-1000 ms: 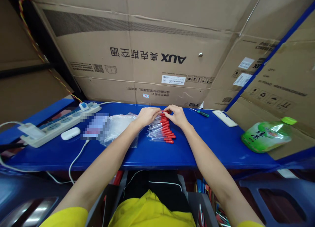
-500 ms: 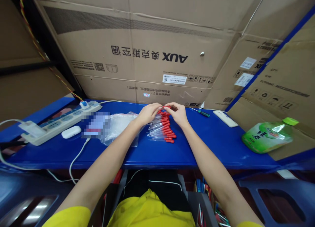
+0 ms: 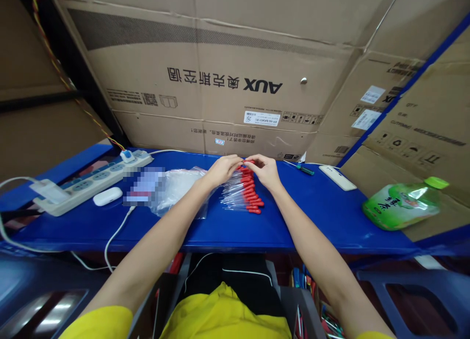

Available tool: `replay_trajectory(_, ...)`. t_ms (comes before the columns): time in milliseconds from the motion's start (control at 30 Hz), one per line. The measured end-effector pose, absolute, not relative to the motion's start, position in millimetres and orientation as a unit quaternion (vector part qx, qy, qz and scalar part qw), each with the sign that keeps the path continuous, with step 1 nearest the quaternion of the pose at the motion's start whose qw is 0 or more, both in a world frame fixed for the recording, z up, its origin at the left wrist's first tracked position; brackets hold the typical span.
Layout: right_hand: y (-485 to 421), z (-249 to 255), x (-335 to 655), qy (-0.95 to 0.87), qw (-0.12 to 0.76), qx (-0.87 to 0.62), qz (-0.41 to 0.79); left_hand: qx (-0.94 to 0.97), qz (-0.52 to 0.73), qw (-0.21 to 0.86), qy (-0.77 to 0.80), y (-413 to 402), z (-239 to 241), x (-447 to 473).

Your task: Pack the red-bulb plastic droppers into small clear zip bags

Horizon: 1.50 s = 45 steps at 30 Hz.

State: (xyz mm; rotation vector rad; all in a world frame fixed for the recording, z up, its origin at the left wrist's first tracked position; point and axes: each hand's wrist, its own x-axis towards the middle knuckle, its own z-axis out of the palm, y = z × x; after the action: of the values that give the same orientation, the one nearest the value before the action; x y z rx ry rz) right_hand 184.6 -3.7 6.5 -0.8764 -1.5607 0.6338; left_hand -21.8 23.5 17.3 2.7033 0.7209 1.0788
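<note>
So the tabletop (image 3: 312,226) here is glossy bright blue, a narrow slab boxed in by cardboard panels (image 3: 220,99) at the back and the right. Blue posts, dark plastic chair shapes below, kinda cramped nook tbh.

Middle of it: a messy row of red-ended tubes (image 3: 247,194), slim clear shafts toward the person's left, smooth rounded red ends toward the right. Person in a yellow top (image 3: 223,314) has both hands at the far end of that row. The right hand (image 3: 268,171) has its fingers pinched on a bit of red; the left hand (image 3: 221,170) has its fingers bunched narrow right next to it, can't tell if they're gripping anything.

Just left there's a crinkly clear plastic bag (image 3: 178,184), then a pixelated patch, a smooth rounded white case (image 3: 107,196) and a long white power strip (image 3: 105,179) with stuff plugged in. Right side: a green-handled screwdriver (image 3: 305,170), a flat white slab (image 3: 337,177) and a shiny green bottle (image 3: 400,205) with a lime cap.

Funny bit: the back panel's print is upside down, AUX and 奥克斯空调. White sticker (image 3: 262,118) says 25, rest is too tiny. Right panel has QTY.
</note>
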Motion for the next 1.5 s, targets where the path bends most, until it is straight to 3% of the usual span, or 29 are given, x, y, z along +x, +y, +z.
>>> replay_trajectory(400, -2.8, 10.2, 190.5, -0.684, 0.562, -0.378, 0.271, 0.885, 0.364, 0.042, 0.286, 17.7, 25.7, -23.8)
replay_trajectory(667, -1.1, 14.7, 197.1, -0.655, 0.574, -0.379, 0.313, 0.883, 0.313, 0.088, 0.339, 20.1, 22.1, -30.7)
replay_trajectory(1500, -2.4, 12.1, 198.9, -0.669, 0.545, -0.367, 0.347, 0.9, 0.299, 0.038, 0.315, 21.7, 16.4, -29.5)
